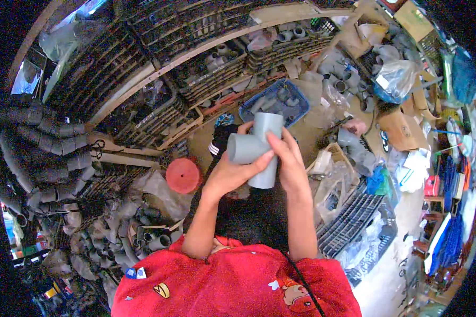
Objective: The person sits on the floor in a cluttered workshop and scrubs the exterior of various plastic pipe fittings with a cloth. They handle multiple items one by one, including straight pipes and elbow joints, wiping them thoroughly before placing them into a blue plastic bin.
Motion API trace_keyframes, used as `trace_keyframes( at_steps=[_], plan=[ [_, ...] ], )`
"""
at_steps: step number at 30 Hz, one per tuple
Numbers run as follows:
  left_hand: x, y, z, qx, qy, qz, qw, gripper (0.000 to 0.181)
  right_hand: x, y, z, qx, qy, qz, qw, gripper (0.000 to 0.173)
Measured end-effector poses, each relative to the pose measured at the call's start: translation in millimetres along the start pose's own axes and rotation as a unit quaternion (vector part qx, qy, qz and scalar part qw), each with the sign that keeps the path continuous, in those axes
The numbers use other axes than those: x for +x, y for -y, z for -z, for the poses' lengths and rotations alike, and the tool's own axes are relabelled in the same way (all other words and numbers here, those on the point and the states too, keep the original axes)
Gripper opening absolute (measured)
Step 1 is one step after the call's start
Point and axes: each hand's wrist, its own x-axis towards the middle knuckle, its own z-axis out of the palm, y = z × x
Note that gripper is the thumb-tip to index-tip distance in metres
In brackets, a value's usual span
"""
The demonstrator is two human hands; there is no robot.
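Note:
A grey plastic pipe tee (266,148) is held between both hands in front of my body, its side branch pointing left. My left hand (238,166) grips it from below and the left, the thumb lying across the lower part of the tee. With its thumb on the front of the fitting, my right hand (291,158) holds the right side. Other fingers of both hands are partly hidden behind the tee. Beyond it, a blue plastic basket (305,113) on the floor contains several grey pipe fittings.
A round red stool (183,176) stands left of my arms. Black crates (214,79) on wooden shelves line the far side. Piles of grey fittings (115,241) lie at left. At right are a beige basket (351,168), a black crate (349,222) and a cardboard box (402,128).

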Motion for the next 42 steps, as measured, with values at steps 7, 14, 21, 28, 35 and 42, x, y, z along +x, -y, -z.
trace_keyframes(
  at_steps=[7, 14, 21, 28, 35, 42],
  plan=[
    [13.1, 12.9, 27.2, -0.065, -0.181, -0.038, 0.981, 0.045, 3.9, -1.1, 5.5, 0.066, -0.212, 0.15, 0.963, 0.058],
    [15.7, -10.6, -9.1, -0.355, -0.147, -0.071, 0.92, 0.057, -12.5, -11.4, -12.6, -0.18, -0.144, 0.223, 0.947, 0.059],
    [9.9, -3.3, 5.0, -0.23, -0.077, -0.138, 0.96, 0.055, -13.4, -4.8, -11.4, -0.093, -0.089, 0.139, 0.982, 0.057],
    [18.3, -11.6, -2.3, -0.542, -0.116, -0.169, 0.815, 0.067, -10.4, -6.3, -9.8, 0.187, -0.082, 0.014, 0.979, 0.053],
    [7.9, -14.7, -3.3, -0.27, -0.067, -0.112, 0.954, 0.062, -8.6, -16.5, -14.1, 0.202, -0.08, 0.034, 0.976, 0.054],
    [14.5, -2.4, -6.5, -0.428, -0.112, -0.129, 0.888, 0.054, 0.9, -7.8, -13.9, 0.295, -0.211, 0.104, 0.926, 0.046]
  ],
)
